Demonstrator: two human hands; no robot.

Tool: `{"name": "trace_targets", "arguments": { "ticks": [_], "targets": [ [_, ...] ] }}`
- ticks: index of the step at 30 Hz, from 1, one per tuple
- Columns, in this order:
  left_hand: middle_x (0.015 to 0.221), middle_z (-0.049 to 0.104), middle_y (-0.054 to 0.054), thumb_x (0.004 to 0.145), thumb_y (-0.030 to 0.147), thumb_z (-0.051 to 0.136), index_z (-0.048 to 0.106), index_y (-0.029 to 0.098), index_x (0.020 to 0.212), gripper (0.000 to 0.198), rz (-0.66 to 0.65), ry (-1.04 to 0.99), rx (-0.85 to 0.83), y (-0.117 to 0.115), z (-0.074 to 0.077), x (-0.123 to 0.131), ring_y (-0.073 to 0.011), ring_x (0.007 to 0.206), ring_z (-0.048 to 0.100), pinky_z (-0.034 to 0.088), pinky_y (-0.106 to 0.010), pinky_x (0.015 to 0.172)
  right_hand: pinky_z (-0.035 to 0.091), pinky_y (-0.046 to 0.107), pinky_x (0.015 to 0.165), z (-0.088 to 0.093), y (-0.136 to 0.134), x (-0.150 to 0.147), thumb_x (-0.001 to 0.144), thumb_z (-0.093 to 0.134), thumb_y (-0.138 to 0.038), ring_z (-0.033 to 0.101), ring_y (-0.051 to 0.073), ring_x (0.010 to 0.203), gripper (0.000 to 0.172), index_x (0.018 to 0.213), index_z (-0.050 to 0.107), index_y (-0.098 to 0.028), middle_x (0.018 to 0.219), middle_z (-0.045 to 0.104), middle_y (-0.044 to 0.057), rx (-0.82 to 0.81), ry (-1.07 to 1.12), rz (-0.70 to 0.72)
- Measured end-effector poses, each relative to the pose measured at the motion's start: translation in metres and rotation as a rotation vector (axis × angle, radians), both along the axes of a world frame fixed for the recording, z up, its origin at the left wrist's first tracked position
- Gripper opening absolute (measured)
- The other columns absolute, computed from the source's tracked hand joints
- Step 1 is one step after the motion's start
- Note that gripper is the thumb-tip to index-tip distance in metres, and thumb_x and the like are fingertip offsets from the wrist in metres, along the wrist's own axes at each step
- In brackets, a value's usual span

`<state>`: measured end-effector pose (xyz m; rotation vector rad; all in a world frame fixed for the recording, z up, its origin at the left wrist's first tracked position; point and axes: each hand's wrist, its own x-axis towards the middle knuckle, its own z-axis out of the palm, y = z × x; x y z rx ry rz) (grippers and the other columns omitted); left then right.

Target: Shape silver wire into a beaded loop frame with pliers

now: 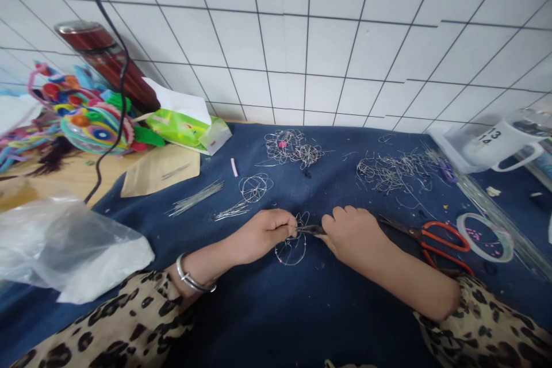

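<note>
My left hand (269, 234) pinches a looped wire piece (291, 253) with small pink beads on it, held just above the dark blue cloth. From the other side, my right hand (354, 233) is closed around a pair of pliers (311, 230). The tips of the pliers meet the wire right at my left fingertips; their handles are hidden in my palm. Beyond my left hand lie a round wire frame (256, 188) and a small bundle of short wires (233, 211).
Red-handled scissors (444, 237) and a round dish (485, 237) of pink beads lie at right. Tangled wires (293, 148) and wire scraps (392, 171) sit toward the tiled wall. A plastic bag (73, 241) is at left, a white mug (502, 141) far right.
</note>
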<state>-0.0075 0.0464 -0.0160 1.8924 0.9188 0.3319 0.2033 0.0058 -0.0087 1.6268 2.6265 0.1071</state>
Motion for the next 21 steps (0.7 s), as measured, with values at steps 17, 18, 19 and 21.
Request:
{"name": "trace_targets", "arguments": {
  "ticks": [17,18,19,21],
  "targets": [
    [0.07,0.052,0.001,0.085,0.017,0.041,0.057,0.015,0.075,0.019,0.038,0.014,0.138,-0.0037,0.0018,0.0058,-0.0105,0.065,0.049,0.037,-0.022,0.062,0.034,0.027,0.054,0.0023,0.0016,0.0032,0.088,0.035,-0.046,0.058,0.018,0.063,0.035,0.081,0.056,-0.019,0.073,0.062,0.004,-0.198,0.022,-0.004],
    [0.07,0.052,0.001,0.085,0.017,0.041,0.057,0.015,0.076,0.019,0.052,0.009,0.133,-0.0042,0.002,0.0065,-0.0106,0.065,0.049,0.038,-0.022,0.062,0.034,0.027,0.054,0.0025,0.0018,0.0036,0.088,0.034,-0.046,0.058,0.018,0.062,0.036,0.08,0.056,-0.019,0.072,0.062,0.004,-0.205,0.029,-0.006],
    [0.07,0.052,0.001,0.085,0.017,0.042,0.058,0.015,0.076,0.018,0.069,0.0,0.125,-0.0046,0.0021,0.007,-0.0107,0.066,0.049,0.038,-0.022,0.062,0.034,0.026,0.054,0.0029,0.002,0.0039,0.088,0.033,-0.047,0.058,0.017,0.061,0.037,0.08,0.056,-0.02,0.072,0.062,0.003,-0.213,0.035,-0.009],
    [0.07,0.053,0.001,0.084,0.019,0.044,0.058,0.015,0.077,0.017,0.107,-0.023,0.095,-0.0056,0.002,0.0077,-0.0107,0.066,0.049,0.038,-0.022,0.062,0.033,0.026,0.054,0.0039,0.0023,0.0046,0.089,0.03,-0.048,0.058,0.017,0.061,0.039,0.078,0.056,-0.02,0.072,0.063,0.003,-0.231,0.051,-0.016]
  ]
}}
